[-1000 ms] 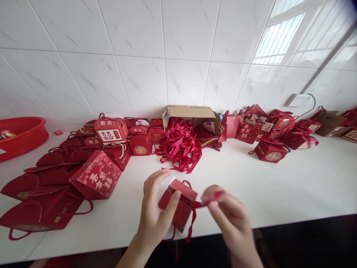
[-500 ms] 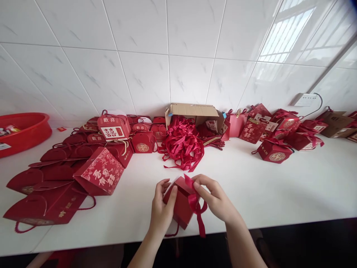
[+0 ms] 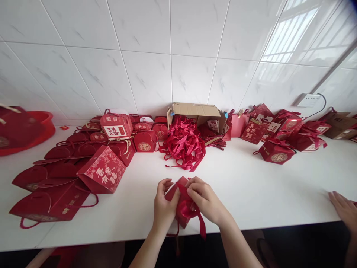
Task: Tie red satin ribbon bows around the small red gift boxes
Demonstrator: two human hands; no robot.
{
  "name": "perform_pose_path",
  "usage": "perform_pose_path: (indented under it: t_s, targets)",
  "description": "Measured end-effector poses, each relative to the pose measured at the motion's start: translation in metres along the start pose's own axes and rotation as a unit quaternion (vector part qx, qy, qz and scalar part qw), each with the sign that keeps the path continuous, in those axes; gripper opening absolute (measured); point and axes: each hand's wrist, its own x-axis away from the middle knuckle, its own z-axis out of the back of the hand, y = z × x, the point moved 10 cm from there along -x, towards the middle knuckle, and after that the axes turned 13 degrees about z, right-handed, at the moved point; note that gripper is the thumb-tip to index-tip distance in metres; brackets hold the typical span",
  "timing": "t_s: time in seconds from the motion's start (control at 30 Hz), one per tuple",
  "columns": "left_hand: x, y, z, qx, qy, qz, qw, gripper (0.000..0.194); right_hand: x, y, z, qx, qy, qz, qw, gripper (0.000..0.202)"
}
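In the head view, you have one open cardboard carton (image 3: 195, 109), brown and creased, with a glossy, tangled ribbon heap (image 3: 185, 143) spilling out. Directly in front of the carton, near the white table (image 3: 237, 182)'s front edge, the one small red box (image 3: 183, 220), smooth and angular, lies between your two hands. Your left hand (image 3: 165, 204) grips its left side; your right hand (image 3: 205, 199) pinches one satin ribbon (image 3: 202, 225) over it. Left of the carton, red card boxes (image 3: 104, 171) overlap too much to count. Far right of it rests another person's hand (image 3: 344, 208).
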Motion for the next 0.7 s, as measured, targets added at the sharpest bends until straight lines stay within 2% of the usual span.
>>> perform_pose_path:
  t_s: [0.53,0.7]
  targets:
    - [0.001,0.001,-0.001,0.001,-0.003,0.009,1.000,0.039,-0.003,0.005,0.001,-0.004,0.029,-0.003,1.000,0.030]
    - [0.013,0.001,-0.005,-0.034,-0.022,0.012,0.999,0.042,-0.007,0.003,0.001,0.019,0.021,0.012,1.000,0.031]
